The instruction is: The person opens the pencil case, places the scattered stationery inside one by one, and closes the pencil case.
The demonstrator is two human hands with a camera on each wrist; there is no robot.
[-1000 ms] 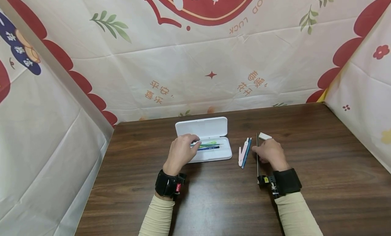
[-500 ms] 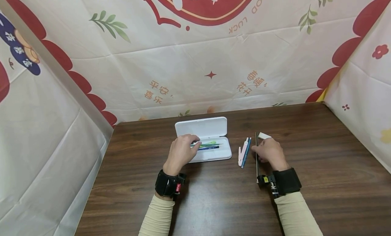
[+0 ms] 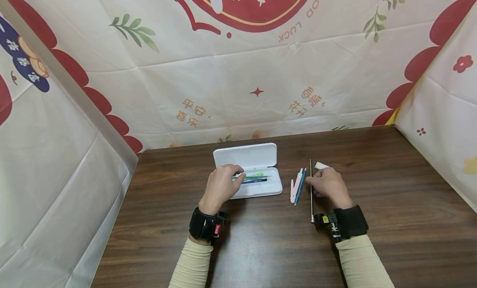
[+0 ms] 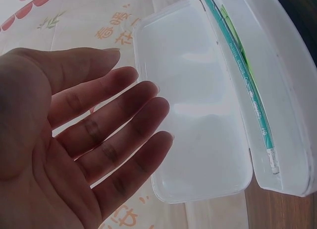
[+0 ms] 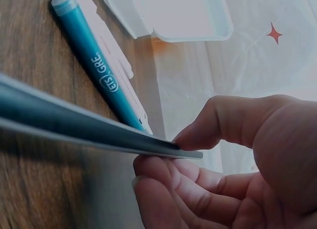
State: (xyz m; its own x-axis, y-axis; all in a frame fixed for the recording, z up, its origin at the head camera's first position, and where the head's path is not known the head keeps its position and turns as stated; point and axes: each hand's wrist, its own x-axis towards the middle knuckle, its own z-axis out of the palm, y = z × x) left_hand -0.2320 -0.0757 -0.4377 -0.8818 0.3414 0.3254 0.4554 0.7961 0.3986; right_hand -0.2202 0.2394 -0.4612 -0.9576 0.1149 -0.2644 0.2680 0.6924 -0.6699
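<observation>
Right hand (image 3: 328,185) pinches the ruler (image 3: 311,188) edge-up right of the pencil case (image 3: 247,169); left hand (image 3: 220,188), relaxed, rests there. Ruler might slip.

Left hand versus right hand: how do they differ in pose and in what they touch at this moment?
The left hand is spread with relaxed fingers over the open white pencil case, gripping nothing; the right hand has curled fingers pinching the thin dark ruler. The left is above the case, the right beside the teal pen lying on the table. Both wear black wrist straps and beige sleeves.
</observation>
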